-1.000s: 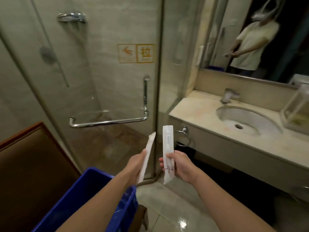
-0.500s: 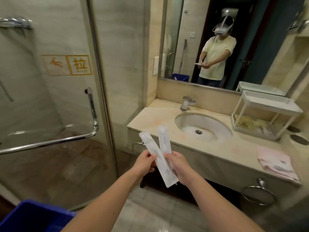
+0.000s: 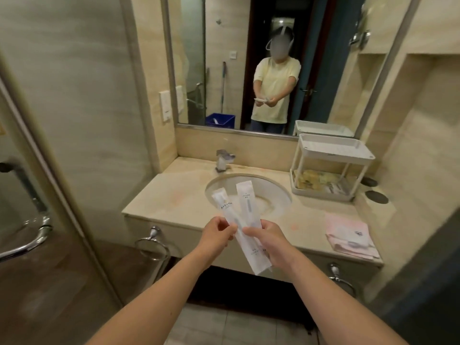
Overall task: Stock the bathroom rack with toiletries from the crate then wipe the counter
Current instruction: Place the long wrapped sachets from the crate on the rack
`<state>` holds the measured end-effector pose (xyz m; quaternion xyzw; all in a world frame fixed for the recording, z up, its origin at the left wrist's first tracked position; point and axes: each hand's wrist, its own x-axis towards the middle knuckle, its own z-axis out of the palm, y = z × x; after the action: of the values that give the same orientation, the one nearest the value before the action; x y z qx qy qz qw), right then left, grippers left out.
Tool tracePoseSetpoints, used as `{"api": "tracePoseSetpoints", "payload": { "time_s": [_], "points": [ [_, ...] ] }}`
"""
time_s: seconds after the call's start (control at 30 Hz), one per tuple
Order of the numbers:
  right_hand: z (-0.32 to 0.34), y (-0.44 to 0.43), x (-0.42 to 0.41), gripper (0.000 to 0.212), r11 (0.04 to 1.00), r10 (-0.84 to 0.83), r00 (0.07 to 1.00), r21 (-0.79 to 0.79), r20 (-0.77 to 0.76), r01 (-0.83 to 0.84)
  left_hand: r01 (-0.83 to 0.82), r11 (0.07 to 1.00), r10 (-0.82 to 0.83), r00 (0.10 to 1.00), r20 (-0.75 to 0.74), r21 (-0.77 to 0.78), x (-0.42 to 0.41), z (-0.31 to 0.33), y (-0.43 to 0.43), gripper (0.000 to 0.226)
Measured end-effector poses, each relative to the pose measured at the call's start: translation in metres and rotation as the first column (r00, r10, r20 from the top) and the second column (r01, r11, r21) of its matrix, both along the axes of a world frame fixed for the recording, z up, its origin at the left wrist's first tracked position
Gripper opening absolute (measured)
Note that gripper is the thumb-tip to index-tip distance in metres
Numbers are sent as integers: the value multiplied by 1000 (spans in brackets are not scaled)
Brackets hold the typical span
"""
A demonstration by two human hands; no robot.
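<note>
Left hand [image 3: 218,234], right hand [image 3: 267,241]: fingers curled, each pinching long white packet, held in front of counter [image 3: 169,195] edge. Slanted packet [image 3: 251,252] crosses upright packet [image 3: 246,196] between fingertips; upper ends fan over sink [image 3: 286,197]. Which hand grips which packet hard to tell at overlap. Rack [image 3: 333,155] on counter right of sink, well apart from hands; lower tier holds yellowish sachets [image 3: 315,180]. Step likely: carry packets to rack. Square packets together, pass into one hand, lay flat, lengthwise in tray, nothing overhanging rim. Pink cloth [image 3: 348,232] near counter's front edge, for wiping later.

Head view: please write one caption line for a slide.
Left hand and right hand hold two white packets before the sink, rack at right.
</note>
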<state>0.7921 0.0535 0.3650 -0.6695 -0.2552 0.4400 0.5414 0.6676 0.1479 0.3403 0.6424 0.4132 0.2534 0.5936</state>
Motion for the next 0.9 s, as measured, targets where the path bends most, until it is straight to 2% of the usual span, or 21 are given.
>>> {"api": "tracePoseSetpoints", "payload": {
  "time_s": [0.13, 0.3, 0.47, 0.57, 0.73, 0.9],
  "points": [
    [10, -5, 48, 19, 996, -88, 996, -9, 21, 88, 55, 998, -54, 997, 53, -6, 49, 17, 6, 26],
    [22, -5, 92, 19, 984, -176, 984, 25, 26, 176, 234, 972, -234, 969, 82, 1, 112, 32, 21, 21],
    [34, 15, 134, 22, 962, -269, 963, 63, 26, 267, 357, 930, -335, 921, 198, -88, 183, 42, 39, 19],
    [45, 34, 167, 21, 923, -376, 926, 98, 13, 373, 390, 919, -370, 906, 204, -65, 223, 54, 59, 28],
    [64, 67, 221, 12, 838, -544, 834, 109, 90, 535, 421, 907, -413, 891, 188, -7, 278, 75, 96, 19],
    [76, 103, 265, 15, 747, -658, 752, 157, 36, 646, 565, 825, -551, 812, 191, -24, 320, 78, 126, 27]
  ]
}}
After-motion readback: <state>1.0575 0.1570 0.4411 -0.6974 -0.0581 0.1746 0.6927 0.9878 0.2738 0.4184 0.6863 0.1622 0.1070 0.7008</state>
